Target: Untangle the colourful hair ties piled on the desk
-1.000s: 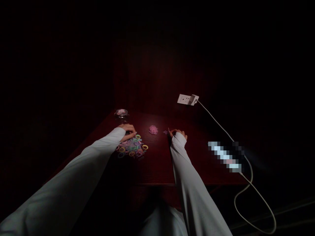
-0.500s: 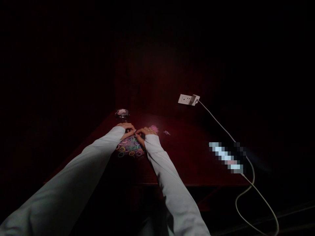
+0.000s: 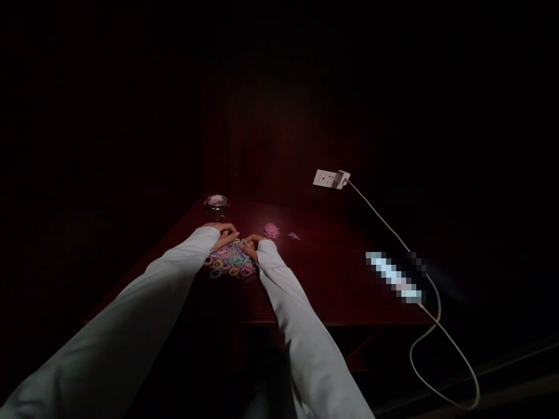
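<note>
A heap of small coloured elastic hair ties (image 3: 230, 261), pink, purple, green and yellow, lies on the dark red table. My left hand (image 3: 223, 231) is at the heap's far left edge, fingers curled and thumb brought close to them; anything held there is too small to see. At the far right edge is my right hand (image 3: 252, 243), its thumb and fingers closed together over the ties, with a greenish bit by the fingertips. Just beyond my right hand sits a round pile of pink hair ties (image 3: 271, 231). A few purple ties (image 3: 294, 235) lie farther right.
A clear lidded jar (image 3: 216, 205) stands behind my left hand. On the right of the table (image 3: 323, 291) lies a blurred-out bright device (image 3: 395, 278), its white cable (image 3: 379, 210) running to a plug in the wall socket (image 3: 325, 178). The surroundings are very dark.
My hands have moved apart, the right one drawing back toward me and uncovering the pink pile. The fingertips, close together before, now have a gap between them. The view has shifted slightly.
</note>
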`<control>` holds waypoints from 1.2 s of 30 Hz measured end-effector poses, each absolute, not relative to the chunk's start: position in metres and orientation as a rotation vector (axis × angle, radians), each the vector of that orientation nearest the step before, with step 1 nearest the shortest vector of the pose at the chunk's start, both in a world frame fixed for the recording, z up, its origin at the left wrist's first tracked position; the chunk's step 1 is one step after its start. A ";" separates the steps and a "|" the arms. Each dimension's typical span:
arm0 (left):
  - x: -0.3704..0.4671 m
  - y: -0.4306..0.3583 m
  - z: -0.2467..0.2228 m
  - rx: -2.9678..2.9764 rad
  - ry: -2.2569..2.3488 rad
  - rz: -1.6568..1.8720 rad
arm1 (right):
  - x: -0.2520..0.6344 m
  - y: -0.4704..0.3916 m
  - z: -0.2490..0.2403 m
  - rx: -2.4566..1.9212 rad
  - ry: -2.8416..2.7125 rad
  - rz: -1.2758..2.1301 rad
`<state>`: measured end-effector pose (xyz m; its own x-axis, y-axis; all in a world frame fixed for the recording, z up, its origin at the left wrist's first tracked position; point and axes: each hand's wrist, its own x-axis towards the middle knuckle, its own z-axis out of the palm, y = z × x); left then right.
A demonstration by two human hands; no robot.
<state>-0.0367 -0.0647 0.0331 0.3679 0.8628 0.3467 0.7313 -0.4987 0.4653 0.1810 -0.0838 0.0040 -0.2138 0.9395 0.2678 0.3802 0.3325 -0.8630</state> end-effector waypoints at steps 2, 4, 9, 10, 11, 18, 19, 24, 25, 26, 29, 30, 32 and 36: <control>-0.038 -0.066 0.032 2.379 1.398 0.829 | 0.180 -0.083 0.002 -1.095 -1.638 0.917; -0.039 -0.066 0.030 2.383 1.354 0.852 | 0.179 -0.083 0.002 -1.032 -1.531 0.946; -0.042 -0.064 0.027 2.424 1.305 0.911 | 0.179 -0.082 0.004 -0.968 -1.393 0.959; -0.043 -0.063 0.027 2.429 1.315 0.912 | 0.180 -0.081 0.003 -0.967 -1.386 0.958; -0.043 -0.063 0.026 2.436 1.325 0.908 | 0.180 -0.079 0.002 -0.971 -1.385 0.958; -0.044 -0.063 0.027 2.487 1.336 0.860 | 0.188 -0.068 -0.007 -1.176 -1.580 0.707; -0.044 -0.063 0.027 2.506 1.310 0.875 | 0.190 -0.069 -0.006 -1.198 -1.624 0.650; -0.041 -0.063 0.028 2.685 1.087 0.875 | 0.193 -0.080 0.002 -1.191 -1.737 0.476; -0.041 -0.063 0.029 2.715 1.051 0.863 | 0.193 -0.081 0.004 -1.187 -1.737 0.461; -0.040 -0.063 0.030 2.733 1.024 0.858 | 0.192 -0.082 0.005 -1.186 -1.734 0.452; -0.039 -0.065 0.032 2.745 0.977 0.880 | 0.191 -0.081 0.007 -1.213 -1.719 0.454; -0.039 -0.066 0.032 2.745 0.969 0.890 | 0.190 -0.080 0.007 -1.237 -1.710 0.459; -0.038 -0.067 0.031 2.741 0.965 0.892 | 0.190 -0.077 0.008 -1.306 -1.669 0.465; -0.036 -0.068 0.027 2.719 1.007 0.838 | 0.191 -0.075 0.006 -1.392 -1.508 0.443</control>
<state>-0.0359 -0.0680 0.0273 0.6247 0.6331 0.4570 0.5645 -0.7706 0.2959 0.1912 -0.0748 0.0061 0.1568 0.8988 0.4094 0.5343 0.2715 -0.8005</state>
